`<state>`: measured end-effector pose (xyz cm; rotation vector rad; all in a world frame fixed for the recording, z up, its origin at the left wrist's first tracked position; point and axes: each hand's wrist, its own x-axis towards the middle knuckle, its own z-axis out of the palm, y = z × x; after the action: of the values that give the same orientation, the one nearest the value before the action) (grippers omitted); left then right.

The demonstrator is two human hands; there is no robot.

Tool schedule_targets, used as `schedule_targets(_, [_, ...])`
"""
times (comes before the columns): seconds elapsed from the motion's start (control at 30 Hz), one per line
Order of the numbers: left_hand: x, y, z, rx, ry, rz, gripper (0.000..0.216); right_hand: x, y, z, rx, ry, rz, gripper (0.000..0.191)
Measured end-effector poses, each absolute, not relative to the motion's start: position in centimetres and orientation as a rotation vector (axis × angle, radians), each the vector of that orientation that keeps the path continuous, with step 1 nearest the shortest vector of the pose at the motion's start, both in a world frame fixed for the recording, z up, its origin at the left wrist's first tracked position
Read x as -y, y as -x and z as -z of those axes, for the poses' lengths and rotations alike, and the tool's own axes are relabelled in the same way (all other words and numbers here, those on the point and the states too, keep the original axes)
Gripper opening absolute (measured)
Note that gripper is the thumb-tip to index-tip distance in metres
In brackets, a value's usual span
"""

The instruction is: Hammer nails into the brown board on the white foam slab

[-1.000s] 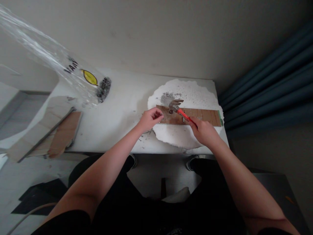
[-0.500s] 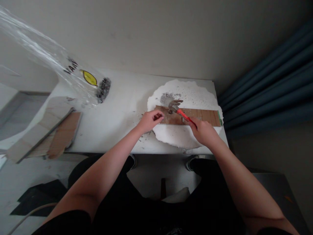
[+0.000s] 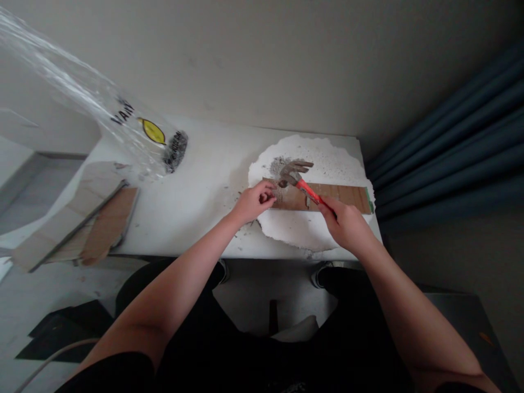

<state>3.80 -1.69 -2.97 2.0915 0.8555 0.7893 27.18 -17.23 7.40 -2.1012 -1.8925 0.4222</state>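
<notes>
A brown wooden plank lies across a ragged white foam slab on the white table. My right hand is closed round the red handle of a claw hammer, whose grey head hovers just above the plank's left end. My left hand rests at that left end with fingers pinched together; what they pinch is too small to make out. Grey dust lies on the foam behind the hammer head.
A clear plastic bag with a yellow label and dark contents leans over the table's left part. Wooden boards lie at the left edge. Dark blue curtains hang at right. Small debris is scattered near my left hand.
The hammer head has lifted a little and tilted back from the plank. My left hand has stayed pinched at the plank's left end.
</notes>
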Motion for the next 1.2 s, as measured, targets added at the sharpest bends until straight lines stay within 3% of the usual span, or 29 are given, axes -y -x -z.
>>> schedule_targets(0.3, [1.8, -4.0, 3.0, -0.9, -2.094, -0.793, 0.043, 18.3, -26.1, -9.2, 1.95, 2.008, -0.507, 0.042])
schedule_targets(1.2, [1.9, -4.0, 3.0, -0.916, -2.087, -0.766, 0.046, 18.5, -25.0, -9.4, 1.958, 2.168, -0.377, 0.047])
